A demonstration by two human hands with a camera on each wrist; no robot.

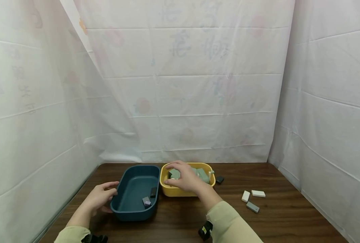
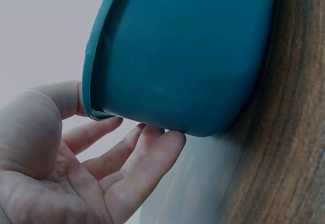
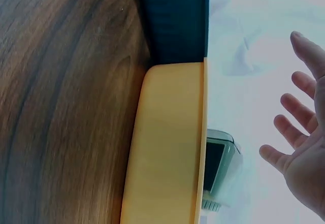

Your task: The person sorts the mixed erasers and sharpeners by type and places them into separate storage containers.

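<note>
My left hand (image 1: 99, 198) is at the left side of a dark teal bin (image 1: 134, 216), its loosely bent fingers touching the rim and outer wall. In the left wrist view, fingers (image 2: 152, 158) rest against the bin's outside below the rim. Inside the bin lie a black block (image 1: 153, 192) and a grey block (image 1: 146, 201) with a small pale lilac piece against it. Above a yellow bin (image 1: 177, 192) hovers my right hand (image 1: 184, 177), fingers spread and nothing held. Sage-green objects (image 1: 202, 175) fill that bin, partly hidden by the hand.
The two bins stand side by side on a dark wooden table (image 1: 277, 222). A black block (image 1: 219, 180) lies just right of the yellow bin. Farther right are two white blocks (image 1: 258, 193) and a grey block (image 1: 252, 207). White sheets (image 1: 198, 101) hang around the table.
</note>
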